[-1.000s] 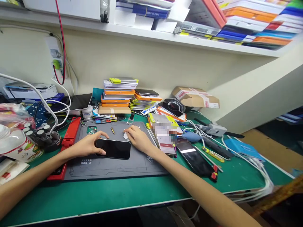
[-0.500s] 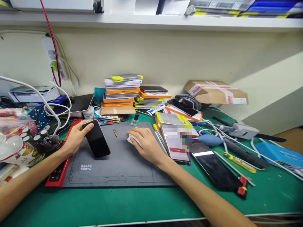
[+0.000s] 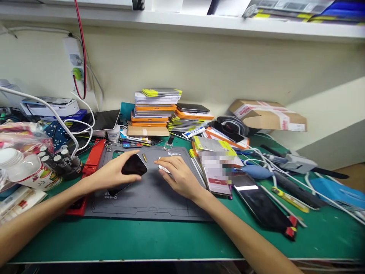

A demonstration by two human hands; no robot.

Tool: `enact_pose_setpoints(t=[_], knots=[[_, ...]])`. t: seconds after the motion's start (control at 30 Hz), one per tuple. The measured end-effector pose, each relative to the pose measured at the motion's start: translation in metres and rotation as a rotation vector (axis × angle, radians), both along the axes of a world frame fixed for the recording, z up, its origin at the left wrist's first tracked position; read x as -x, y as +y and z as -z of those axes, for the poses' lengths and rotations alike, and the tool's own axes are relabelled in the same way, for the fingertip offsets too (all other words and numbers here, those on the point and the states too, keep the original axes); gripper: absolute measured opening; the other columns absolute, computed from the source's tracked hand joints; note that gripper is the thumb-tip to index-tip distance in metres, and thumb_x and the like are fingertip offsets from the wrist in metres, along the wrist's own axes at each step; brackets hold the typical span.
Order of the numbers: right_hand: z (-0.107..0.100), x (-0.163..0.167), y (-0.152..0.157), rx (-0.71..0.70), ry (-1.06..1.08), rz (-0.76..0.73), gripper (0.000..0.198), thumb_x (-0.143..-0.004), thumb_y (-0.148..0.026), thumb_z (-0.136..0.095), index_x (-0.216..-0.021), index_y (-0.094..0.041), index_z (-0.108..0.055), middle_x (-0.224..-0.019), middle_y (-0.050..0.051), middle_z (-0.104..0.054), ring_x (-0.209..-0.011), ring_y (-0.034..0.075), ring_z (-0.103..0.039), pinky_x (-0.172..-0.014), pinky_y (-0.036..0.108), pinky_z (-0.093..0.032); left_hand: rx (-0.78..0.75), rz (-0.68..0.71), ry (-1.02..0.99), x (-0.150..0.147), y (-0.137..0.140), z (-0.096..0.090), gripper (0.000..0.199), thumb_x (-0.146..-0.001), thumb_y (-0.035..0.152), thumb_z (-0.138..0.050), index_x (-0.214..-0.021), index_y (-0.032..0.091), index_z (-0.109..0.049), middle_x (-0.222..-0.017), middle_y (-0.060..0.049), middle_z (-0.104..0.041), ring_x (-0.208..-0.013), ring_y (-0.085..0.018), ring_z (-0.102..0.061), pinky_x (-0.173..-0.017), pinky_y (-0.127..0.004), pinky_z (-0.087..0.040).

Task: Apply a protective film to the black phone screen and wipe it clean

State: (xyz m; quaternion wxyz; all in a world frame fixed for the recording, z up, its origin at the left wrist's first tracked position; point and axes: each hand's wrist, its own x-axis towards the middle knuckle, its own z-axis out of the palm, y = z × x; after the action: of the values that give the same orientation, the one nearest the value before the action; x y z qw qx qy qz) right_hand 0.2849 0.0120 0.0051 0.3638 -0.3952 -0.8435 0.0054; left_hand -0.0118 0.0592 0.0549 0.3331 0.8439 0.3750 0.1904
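A: On the grey mat (image 3: 165,207), taking twelve o'clock as its far edge, where is the black phone (image 3: 133,166)?

B: Toward ten o'clock of the mat's centre, in the left hand (image 3: 115,170). The fingers are clamped on it, with the thumb across its dark front. It slants, one end toward two o'clock and the other toward eight; whether the lower end touches the mat cannot be told.

A: And the right hand (image 3: 184,180)?

B: Over the mat at three o'clock, palm down. Its curled fingers are closed on a white scrap (image 3: 164,169), partly hidden beneath them.

A: What is arranged around them?

B: A small metal piece (image 3: 144,157) lies at twelve o'clock. A capped glass bottle (image 3: 169,143) stands at the far edge, toward one. A red strip (image 3: 94,155) borders the mat at nine. On the green bench (image 3: 142,241), stacked flat boxes (image 3: 154,114) rise beyond twelve, and a blue rubber bulb (image 3: 258,171) lies at three.
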Motion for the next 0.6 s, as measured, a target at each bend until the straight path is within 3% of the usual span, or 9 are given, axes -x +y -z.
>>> enact_pose_setpoints(t=[0.07,0.13,0.3,0.37,0.47,0.53,0.6], knots=[[-0.008,0.006,-0.001,0.038,0.019,-0.006,0.028,-0.113,-0.028,-0.051,-0.136,-0.026,-0.066,-0.128,0.011,-0.078,-0.119,0.027,-0.073,-0.102,0.047,-0.058,-0.053,0.096,0.108,-0.007,-0.005,0.001,0.104,-0.083,0.05,-0.086,-0.17,0.033,-0.03,-0.15,-0.013,-0.062,-0.128,-0.036,-0.068,-0.098,-0.04,-0.054],[-0.013,0.011,0.0,0.077,0.042,0.012,0.027,-0.114,-0.027,-0.046,-0.134,-0.025,-0.065,-0.127,0.009,-0.079,-0.118,0.025,-0.074,-0.101,0.043,-0.059,-0.109,0.183,0.186,-0.016,-0.006,0.007,0.114,-0.082,0.044,-0.086,-0.173,0.034,-0.018,-0.15,-0.014,-0.062,-0.127,-0.036,-0.069,-0.092,-0.037,-0.054],[-0.009,0.017,0.01,0.166,0.077,0.087,0.024,-0.111,-0.017,-0.044,-0.118,-0.025,-0.066,-0.11,0.005,-0.081,-0.096,0.021,-0.078,-0.082,0.036,-0.06,-0.234,0.305,0.268,-0.033,-0.001,0.022,0.132,-0.085,0.051,-0.086,-0.174,0.026,0.007,-0.159,-0.02,-0.056,-0.137,-0.034,-0.064,-0.104,-0.038,-0.053],[-0.001,0.017,0.014,0.179,0.08,0.082,0.025,-0.109,-0.014,-0.045,-0.114,-0.025,-0.066,-0.107,0.004,-0.08,-0.093,0.02,-0.077,-0.08,0.034,-0.06,-0.294,0.322,0.283,-0.031,-0.001,0.022,0.122,-0.089,0.056,-0.082,-0.175,0.024,0.0,-0.155,-0.02,-0.06,-0.137,-0.035,-0.062,-0.111,-0.043,-0.049],[0.009,0.015,0.015,0.168,0.053,0.037,0.024,-0.111,-0.019,-0.046,-0.117,-0.023,-0.068,-0.109,0.007,-0.079,-0.098,0.023,-0.076,-0.086,0.038,-0.061,-0.381,0.331,0.295,-0.02,0.002,0.014,0.096,-0.095,0.064,-0.072,-0.171,0.026,-0.028,-0.154,-0.018,-0.061,-0.14,-0.036,-0.058,-0.117,-0.047,-0.044],[0.011,0.014,0.013,0.155,0.007,-0.025,0.022,-0.111,-0.023,-0.05,-0.119,-0.024,-0.071,-0.112,0.009,-0.079,-0.104,0.025,-0.075,-0.092,0.042,-0.061,-0.417,0.303,0.295,-0.009,0.007,0.009,0.07,-0.103,0.065,-0.06,-0.16,0.027,-0.048,-0.145,-0.014,-0.068,-0.131,-0.032,-0.063,-0.112,-0.042,-0.046],[0.011,0.012,0.009,0.142,-0.045,-0.102,0.022,-0.111,-0.026,-0.053,-0.121,-0.025,-0.073,-0.118,0.01,-0.079,-0.108,0.026,-0.075,-0.096,0.046,-0.061,-0.445,0.223,0.294,0.002,0.016,0.007,0.048,-0.111,0.06,-0.044,-0.133,0.025,-0.069,-0.122,-0.01,-0.076,-0.112,-0.027,-0.069,-0.097,-0.036,-0.05]])
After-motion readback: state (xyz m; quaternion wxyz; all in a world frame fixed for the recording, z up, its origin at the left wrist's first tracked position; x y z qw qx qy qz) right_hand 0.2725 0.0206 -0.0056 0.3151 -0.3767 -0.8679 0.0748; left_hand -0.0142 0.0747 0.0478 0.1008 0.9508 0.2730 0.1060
